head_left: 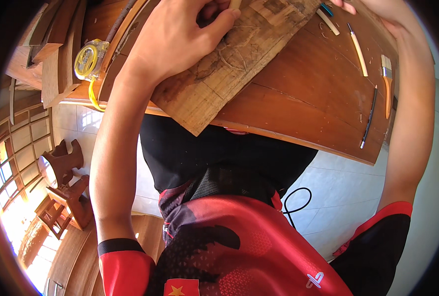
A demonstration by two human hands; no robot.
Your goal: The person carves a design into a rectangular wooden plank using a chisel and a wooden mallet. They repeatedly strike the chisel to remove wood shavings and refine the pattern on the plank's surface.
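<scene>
One left hand [187, 32] is grasping a handle [235, 4] over the board [214, 93]; a brush [387, 84] is lying right of the board, likely for reach; right hand [385, 15]: cannot tell.

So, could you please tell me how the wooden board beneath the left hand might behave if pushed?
The wooden board looks solid, so it is probably stiff. Lying flat, with little of it past the near edge of the table, it would likely slide before tipping.

Sunlit latticed window [26, 135], or perhaps door; pale tiled floor [328, 185]; brown wooden furniture [75, 201].
</scene>
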